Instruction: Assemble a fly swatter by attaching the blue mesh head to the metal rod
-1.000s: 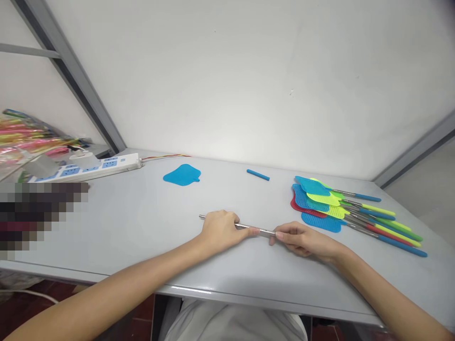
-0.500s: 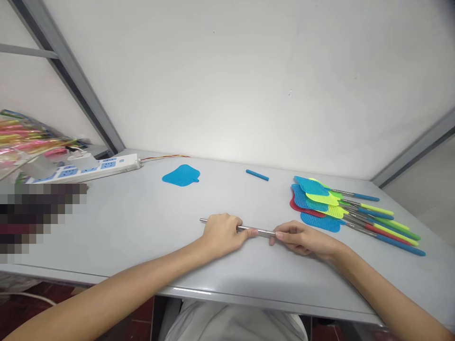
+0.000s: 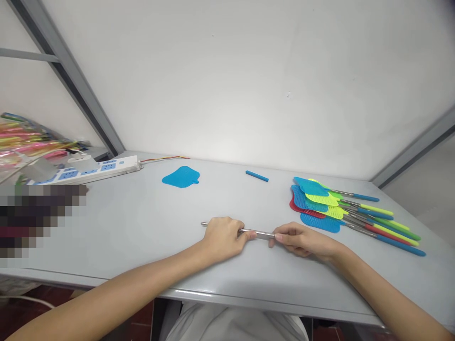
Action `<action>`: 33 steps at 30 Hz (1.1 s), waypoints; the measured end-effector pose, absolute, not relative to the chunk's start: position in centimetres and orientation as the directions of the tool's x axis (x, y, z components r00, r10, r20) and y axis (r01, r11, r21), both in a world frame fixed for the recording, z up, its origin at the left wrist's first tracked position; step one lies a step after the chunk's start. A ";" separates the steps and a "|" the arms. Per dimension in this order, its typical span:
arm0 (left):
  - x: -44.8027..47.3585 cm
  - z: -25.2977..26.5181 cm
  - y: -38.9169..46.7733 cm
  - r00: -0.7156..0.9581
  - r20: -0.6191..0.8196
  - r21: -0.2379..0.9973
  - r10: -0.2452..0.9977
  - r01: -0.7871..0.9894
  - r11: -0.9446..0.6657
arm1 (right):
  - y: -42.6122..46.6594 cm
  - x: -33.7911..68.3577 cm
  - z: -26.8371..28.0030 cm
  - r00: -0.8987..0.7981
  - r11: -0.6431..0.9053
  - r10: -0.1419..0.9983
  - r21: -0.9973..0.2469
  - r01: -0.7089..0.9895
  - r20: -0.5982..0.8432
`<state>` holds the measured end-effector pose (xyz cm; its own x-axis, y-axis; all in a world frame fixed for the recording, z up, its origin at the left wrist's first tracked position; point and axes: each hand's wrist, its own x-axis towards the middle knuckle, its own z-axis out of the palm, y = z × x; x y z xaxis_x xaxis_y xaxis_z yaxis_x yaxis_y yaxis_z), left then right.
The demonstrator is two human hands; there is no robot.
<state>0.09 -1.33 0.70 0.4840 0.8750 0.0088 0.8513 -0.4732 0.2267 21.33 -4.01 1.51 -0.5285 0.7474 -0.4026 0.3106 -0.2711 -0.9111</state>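
Just above the front half of the table, a thin silver metal rod [image 3: 262, 233] lies nearly level across both hands. My left hand [image 3: 224, 238] is wrapped round its middle, thumb along the rod, and the rod's left tip sticks out past the knuckles. At the right end, my right hand [image 3: 302, 239] pinches the rod between thumb and fingers, which hide that end. Behind the hands lie a loose blue fly swatter head [image 3: 181, 177] and a short blue handle sleeve [image 3: 257, 176].
On the right, several fly swatters [image 3: 322, 220] in blue, yellow, green and red are piled on the grey table [image 3: 142, 227]. A white power strip [image 3: 103, 168] with plugs stands at the left, near wrapped colourful goods [image 3: 28, 139]. The wall [image 3: 227, 94] rises behind.
Both hands keep the same hold on the rod. The view has shifted very slightly; nothing on the table has visibly moved.
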 end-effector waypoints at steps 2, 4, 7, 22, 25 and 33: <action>0.2 0.8 -1.4 0.476 0.009 0.233 0.879 0.854 -0.465 | -4.0 21.4 1.5 -0.532 -0.275 0.745 -0.912 0.305 -0.403; 0.4 0.9 -1.4 0.453 -0.003 0.239 0.891 0.866 -0.439 | -4.0 21.4 1.6 -0.535 -0.286 0.739 -0.910 0.299 -0.409; 0.6 1.1 -1.5 0.435 -0.006 0.241 0.900 0.874 -0.421 | -3.9 21.4 1.8 -0.537 -0.316 0.727 -0.903 0.292 -0.428; -0.3 1.6 0.2 0.515 0.045 0.173 0.856 0.840 -0.515 | -3.8 21.1 1.7 -0.507 -0.295 0.754 -0.905 0.307 -0.418; -0.4 1.7 0.4 0.454 0.033 0.147 0.891 0.879 -0.453 | -3.8 20.9 1.5 -0.496 -0.282 0.767 -0.908 0.310 -0.407; -0.5 1.5 0.6 0.381 -0.016 0.190 0.924 0.909 -0.372 | -3.9 20.8 1.5 -0.484 -0.268 0.783 -0.914 0.304 -0.391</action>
